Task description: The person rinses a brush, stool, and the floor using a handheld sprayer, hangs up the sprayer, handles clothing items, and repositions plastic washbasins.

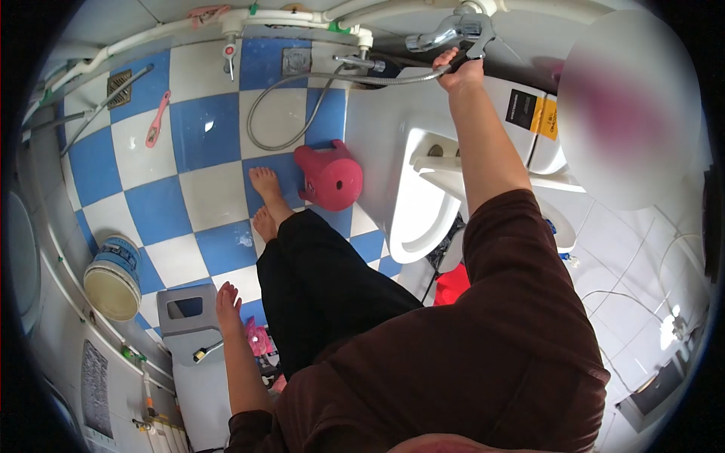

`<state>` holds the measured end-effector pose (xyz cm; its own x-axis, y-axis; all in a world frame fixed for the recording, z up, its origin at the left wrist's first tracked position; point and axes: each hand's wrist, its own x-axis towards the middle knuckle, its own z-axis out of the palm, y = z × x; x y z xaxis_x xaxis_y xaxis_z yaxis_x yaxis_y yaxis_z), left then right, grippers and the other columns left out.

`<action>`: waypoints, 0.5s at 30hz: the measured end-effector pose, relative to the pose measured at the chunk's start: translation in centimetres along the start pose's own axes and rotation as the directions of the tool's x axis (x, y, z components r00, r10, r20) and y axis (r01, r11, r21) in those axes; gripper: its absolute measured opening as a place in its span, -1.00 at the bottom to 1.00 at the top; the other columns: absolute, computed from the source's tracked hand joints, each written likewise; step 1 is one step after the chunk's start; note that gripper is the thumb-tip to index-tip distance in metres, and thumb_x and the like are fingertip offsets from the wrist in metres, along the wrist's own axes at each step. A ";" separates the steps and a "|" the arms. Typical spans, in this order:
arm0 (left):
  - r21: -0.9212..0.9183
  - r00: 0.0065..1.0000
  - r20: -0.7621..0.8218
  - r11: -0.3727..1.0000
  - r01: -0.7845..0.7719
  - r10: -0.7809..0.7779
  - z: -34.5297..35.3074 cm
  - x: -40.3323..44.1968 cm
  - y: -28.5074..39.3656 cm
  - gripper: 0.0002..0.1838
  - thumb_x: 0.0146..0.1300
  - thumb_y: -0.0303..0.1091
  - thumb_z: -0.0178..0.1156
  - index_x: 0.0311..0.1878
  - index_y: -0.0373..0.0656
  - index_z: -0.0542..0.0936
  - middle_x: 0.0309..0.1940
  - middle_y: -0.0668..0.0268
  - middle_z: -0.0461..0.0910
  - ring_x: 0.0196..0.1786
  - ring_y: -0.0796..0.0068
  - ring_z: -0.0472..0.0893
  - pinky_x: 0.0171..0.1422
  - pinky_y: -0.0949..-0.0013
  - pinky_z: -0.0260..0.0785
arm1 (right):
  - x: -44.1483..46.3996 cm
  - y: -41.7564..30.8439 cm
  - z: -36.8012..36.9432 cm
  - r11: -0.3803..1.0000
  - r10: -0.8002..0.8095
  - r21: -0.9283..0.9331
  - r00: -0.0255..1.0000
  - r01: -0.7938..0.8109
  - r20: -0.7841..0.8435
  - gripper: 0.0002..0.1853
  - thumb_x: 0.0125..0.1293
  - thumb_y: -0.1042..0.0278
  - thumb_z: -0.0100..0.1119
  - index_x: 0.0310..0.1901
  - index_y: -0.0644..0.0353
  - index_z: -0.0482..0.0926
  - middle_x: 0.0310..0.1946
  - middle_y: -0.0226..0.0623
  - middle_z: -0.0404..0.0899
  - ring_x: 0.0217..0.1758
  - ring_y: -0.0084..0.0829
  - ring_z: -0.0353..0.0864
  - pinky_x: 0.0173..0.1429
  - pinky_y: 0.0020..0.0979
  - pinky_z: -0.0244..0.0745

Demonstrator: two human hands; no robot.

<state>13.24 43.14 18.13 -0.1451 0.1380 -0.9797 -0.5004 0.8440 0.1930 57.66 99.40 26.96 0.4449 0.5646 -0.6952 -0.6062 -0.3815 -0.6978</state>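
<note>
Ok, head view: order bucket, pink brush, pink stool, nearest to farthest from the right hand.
From the right hand:
1. Pink stool, floor, left of the basin
2. Pink brush, floor, upper left
3. Bucket, far left, lower

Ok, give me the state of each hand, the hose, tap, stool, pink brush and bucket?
Right hand: closed around the end of the hose
Left hand: open, holding nothing
Hose: looped
Tap: no water visible
Stool: upright
Pink brush: lying down
Bucket: no lid on
</note>
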 end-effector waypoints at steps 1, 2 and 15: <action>0.002 1.000 -0.004 1.000 0.006 -0.006 0.1 -0.1 0.0 -0.56 0.35 -0.05 -0.04 0.20 -0.05 0.39 0.12 0.30 0.43 0.17 0.40 0.43 0.20 0.28 0.25 | 0.1 0.0 0.0 1.000 -0.012 0.005 1.000 0.012 -0.013 -0.59 0.36 0.00 -0.40 -0.39 0.17 0.29 -0.62 -0.35 0.26 -0.60 -0.45 0.22 -0.55 -0.42 0.18; 0.004 1.000 -0.010 1.000 0.012 -0.011 0.1 -0.2 0.1 -0.56 0.35 -0.05 -0.04 0.20 -0.05 0.39 0.12 0.31 0.43 0.17 0.40 0.43 0.20 0.28 0.25 | 0.2 0.1 0.0 1.000 -0.024 0.010 0.999 0.024 -0.026 -0.60 0.37 0.01 -0.40 -0.38 0.17 0.29 -0.61 -0.33 0.26 -0.60 -0.45 0.22 -0.55 -0.41 0.19; 0.017 1.000 -0.018 1.000 0.021 -0.020 0.9 0.3 -0.8 -0.59 0.34 -0.07 -0.02 0.18 -0.03 0.42 0.06 0.35 0.47 0.11 0.48 0.46 0.11 0.37 0.29 | 2.3 -1.1 -0.5 0.994 0.015 -0.105 0.975 -0.039 -0.223 -0.31 0.26 -0.46 -0.41 -0.47 0.13 0.28 -0.67 -0.45 0.27 -0.66 -0.56 0.19 -0.60 -0.51 0.17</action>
<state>14.38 43.02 17.63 -0.1504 0.1114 -0.9823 -0.4888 0.8553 0.1718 59.67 100.70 26.01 0.5718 0.3815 -0.7263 -0.5506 -0.4778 -0.6844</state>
